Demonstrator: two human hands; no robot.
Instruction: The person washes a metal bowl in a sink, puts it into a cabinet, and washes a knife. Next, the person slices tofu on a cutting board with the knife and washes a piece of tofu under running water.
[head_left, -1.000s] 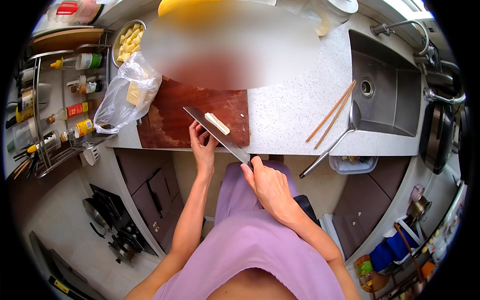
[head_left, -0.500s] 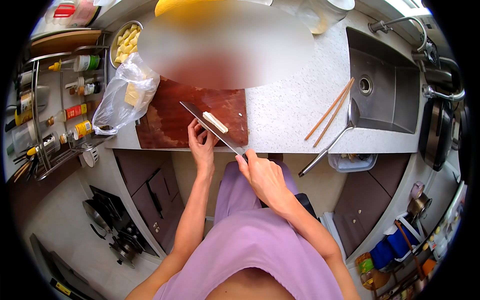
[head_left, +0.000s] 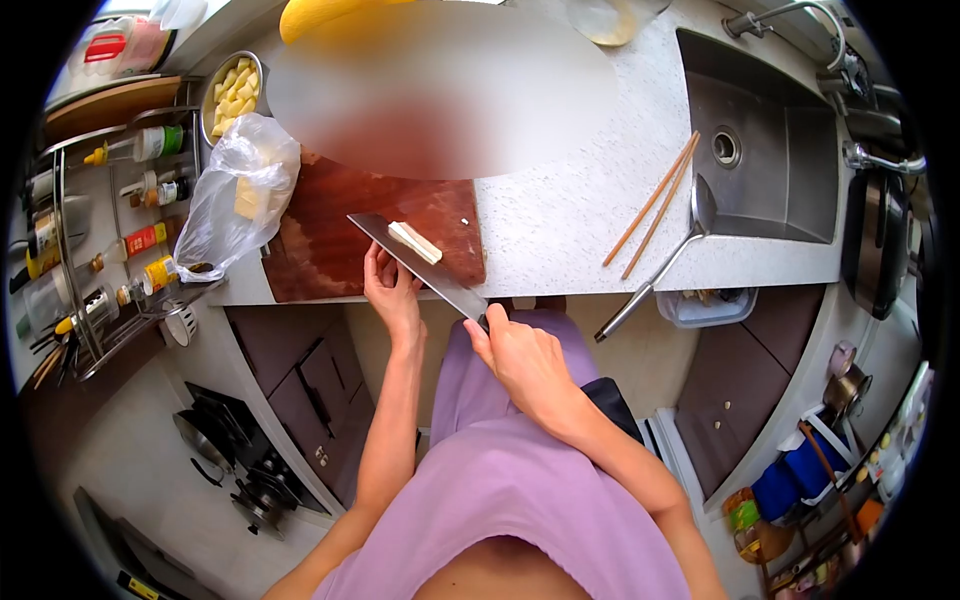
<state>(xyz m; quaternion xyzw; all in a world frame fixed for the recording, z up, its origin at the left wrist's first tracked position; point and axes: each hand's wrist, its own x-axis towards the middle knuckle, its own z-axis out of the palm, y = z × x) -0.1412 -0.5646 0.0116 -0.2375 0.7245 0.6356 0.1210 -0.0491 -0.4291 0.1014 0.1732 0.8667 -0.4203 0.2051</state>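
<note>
My right hand (head_left: 515, 355) grips the handle of a large kitchen knife (head_left: 415, 263) whose flat blade lies over the front of a reddish wooden cutting board (head_left: 330, 235). A pale strip of food (head_left: 414, 241) rests on top of the blade. My left hand (head_left: 390, 288) is under the blade's near side, fingers curled against it at the board's front edge.
A clear plastic bag (head_left: 238, 195) with pale pieces sits at the board's left. A metal bowl (head_left: 228, 95) of cut yellow pieces is behind it. Chopsticks (head_left: 652, 205) and a ladle (head_left: 662, 265) lie beside the sink (head_left: 760, 150). A bottle rack (head_left: 100, 210) stands at the left.
The knife with the pale strip on it and both hands have kept their pose; the view has shifted slightly, so everything sits a little higher and leftward.
</note>
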